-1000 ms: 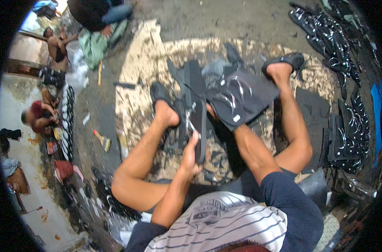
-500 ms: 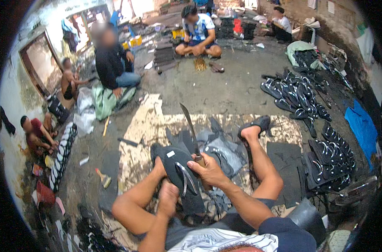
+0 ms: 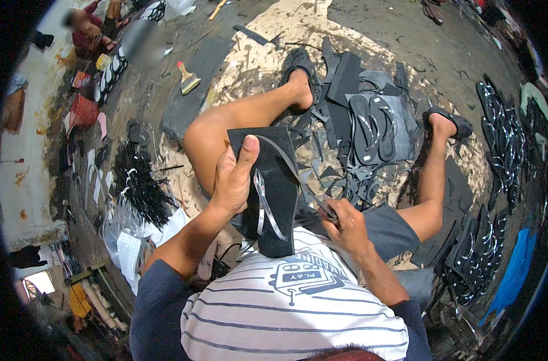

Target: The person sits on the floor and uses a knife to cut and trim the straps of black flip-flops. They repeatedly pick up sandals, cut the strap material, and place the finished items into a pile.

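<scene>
My left hand (image 3: 233, 183) grips a black flip-flop (image 3: 277, 207) with a silvery strap, thumb pressed on its upper face. Squarish black material sticks out around the far end of its sole. In my right hand (image 3: 346, 225) is a knife (image 3: 307, 194), its handle mostly covered by my fingers. The long, curved blade runs up along the flip-flop's right side and over its far end; whether it cuts in, I cannot tell. Between my legs, a pair of black flip-flops (image 3: 373, 129) lies on a grey sheet (image 3: 401, 141).
Dark offcuts (image 3: 361, 183) litter the pale floor covering (image 3: 259, 72). A paintbrush (image 3: 188, 78) lies left of my knee, near black strap bundles (image 3: 140, 183). Rows of finished-looking flip-flops (image 3: 481, 253) and a blue cloth (image 3: 514, 274) are at the right. Another person (image 3: 92, 33) sits far left.
The view has tilted down toward my lap. The knife, earlier pointing up beside the flip-flop, now lies along its edge. My left hand has gone from a blurred spot beside it to gripping it.
</scene>
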The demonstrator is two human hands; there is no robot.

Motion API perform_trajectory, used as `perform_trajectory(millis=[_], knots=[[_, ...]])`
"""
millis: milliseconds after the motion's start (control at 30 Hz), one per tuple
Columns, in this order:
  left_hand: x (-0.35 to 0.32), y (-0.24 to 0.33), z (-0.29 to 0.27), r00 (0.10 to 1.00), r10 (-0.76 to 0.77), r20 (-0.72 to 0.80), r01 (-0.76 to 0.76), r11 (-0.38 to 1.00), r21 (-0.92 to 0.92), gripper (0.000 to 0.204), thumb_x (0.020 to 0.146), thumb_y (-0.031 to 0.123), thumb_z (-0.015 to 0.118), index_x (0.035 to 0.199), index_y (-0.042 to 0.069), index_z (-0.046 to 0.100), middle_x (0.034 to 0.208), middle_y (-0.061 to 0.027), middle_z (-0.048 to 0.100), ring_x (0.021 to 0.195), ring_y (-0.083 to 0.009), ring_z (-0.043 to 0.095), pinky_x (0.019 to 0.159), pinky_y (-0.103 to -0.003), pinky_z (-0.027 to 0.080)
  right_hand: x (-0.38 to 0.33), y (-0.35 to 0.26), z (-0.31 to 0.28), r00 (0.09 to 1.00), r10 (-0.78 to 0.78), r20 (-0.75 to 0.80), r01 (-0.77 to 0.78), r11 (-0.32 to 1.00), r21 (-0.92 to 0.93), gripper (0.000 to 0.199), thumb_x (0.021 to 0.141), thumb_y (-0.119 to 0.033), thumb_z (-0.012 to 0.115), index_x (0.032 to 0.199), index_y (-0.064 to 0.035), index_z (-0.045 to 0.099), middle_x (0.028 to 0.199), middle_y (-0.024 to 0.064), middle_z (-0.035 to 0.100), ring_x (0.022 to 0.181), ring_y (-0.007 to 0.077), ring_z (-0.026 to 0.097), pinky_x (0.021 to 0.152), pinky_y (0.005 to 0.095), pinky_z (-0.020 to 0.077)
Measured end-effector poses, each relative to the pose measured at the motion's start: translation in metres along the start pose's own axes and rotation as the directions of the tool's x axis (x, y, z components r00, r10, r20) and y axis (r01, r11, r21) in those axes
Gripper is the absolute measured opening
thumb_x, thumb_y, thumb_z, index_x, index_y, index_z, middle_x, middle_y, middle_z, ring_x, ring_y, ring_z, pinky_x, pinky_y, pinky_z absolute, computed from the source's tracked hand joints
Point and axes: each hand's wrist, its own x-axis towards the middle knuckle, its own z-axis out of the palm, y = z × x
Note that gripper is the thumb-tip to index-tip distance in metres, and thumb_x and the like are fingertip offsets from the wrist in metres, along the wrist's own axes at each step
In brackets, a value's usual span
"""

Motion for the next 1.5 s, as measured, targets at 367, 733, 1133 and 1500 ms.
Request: perform_trajectory(millis=[367, 733, 1133, 1500], knots=[[-0.009, -0.006, -0.011, 0.986, 0.107, 0.128, -0.142, 0.942, 0.304, 0.03, 0.096, 0.031, 0.069, 0.102, 0.002, 0.069, 0.089, 0.0031, 0.066, 0.083, -0.0077, 0.056, 0.076, -0.027, 0.047, 0.103, -0.048, -0.037, 0.977, -0.203, 0.059, 0.208, 0.974, -0.095, 0.052, 0.07, 0.002, 0.072, 0.118, -0.0066, 0.053, 0.089, 0.0159, 0.056, 0.08, 0.0387, 0.062, 0.066, 0.045, 0.0512], [-0.011, 0.008, 0.004, 0.945, -0.115, 0.305, -0.02, 0.914, 0.406, 0.026, 0.096, 0.025, 0.068, 0.109, 0.002, 0.068, 0.094, -0.0036, 0.067, 0.086, -0.0112, 0.059, 0.077, -0.03, 0.049, 0.173, -0.068, -0.092, 0.718, -0.346, 0.604, 0.393, 0.918, 0.058, 0.036, 0.076, -0.004, 0.07, 0.111, -0.0029, 0.06, 0.097, 0.0192, 0.067, 0.083, 0.042, 0.065, 0.071, 0.0459, 0.0538], [0.022, -0.02, -0.036, 0.643, -0.522, 0.56, 0.367, 0.852, 0.374, 0.079, 0.097, 0.069, 0.038, 0.137, 0.001, 0.047, 0.115, -0.0133, 0.06, 0.102, -0.0269, 0.061, 0.09, -0.042, 0.049, 0.142, 0.003, -0.146, 0.946, -0.192, 0.261, 0.174, 0.981, 0.09, 0.036, 0.079, -0.005, 0.067, 0.114, 0.0, 0.062, 0.086, 0.0144, 0.068, 0.072, 0.0207, 0.064, 0.063, 0.035, 0.0494], [0.049, -0.05, 0.069, 0.968, 0.248, 0.026, -0.23, 0.929, -0.291, 0.042, 0.094, 0.01, 0.067, 0.132, 0.003, 0.051, 0.125, -0.0062, 0.058, 0.113, -0.0148, 0.055, 0.1, -0.032, 0.043, 0.116, 0.0, -0.039, 0.916, 0.389, -0.093, -0.282, 0.793, 0.54, 0.019, 0.092, -0.016, 0.066, 0.096, 0.0022, 0.064, 0.064, 0.0017, 0.058, 0.058, 0.0121, 0.054, 0.055, 0.0322, 0.0453]])
